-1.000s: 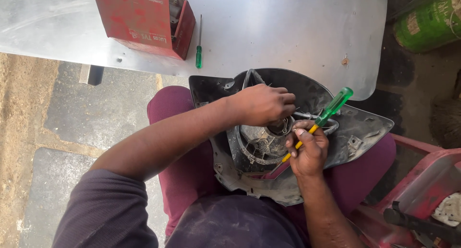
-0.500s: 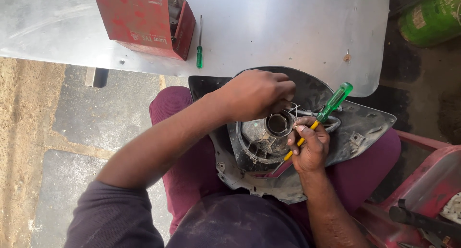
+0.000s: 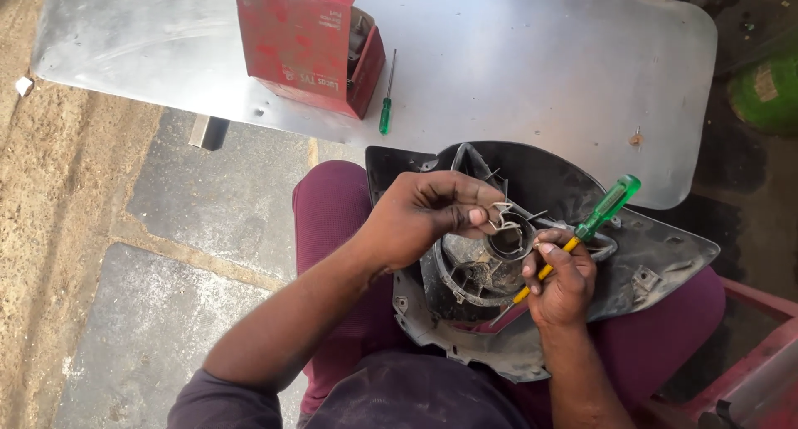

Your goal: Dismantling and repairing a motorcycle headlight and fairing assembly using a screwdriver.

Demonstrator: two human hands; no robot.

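On the lap lies a black plastic housing [image 3: 573, 229], where the left hand [image 3: 424, 217] pinches what seems a wire clip [image 3: 502, 217] and the right hand [image 3: 561, 283] grips a green-handled screwdriver [image 3: 594, 221].

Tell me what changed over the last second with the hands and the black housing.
The left hand drew back a little from the round socket of the black housing, and its fingertips now pinch a bent wire clip at the socket's rim. The right hand kept its grip on the green-and-yellow screwdriver. The housing stayed on the lap; the red box and the small screwdriver stayed on the metal table.
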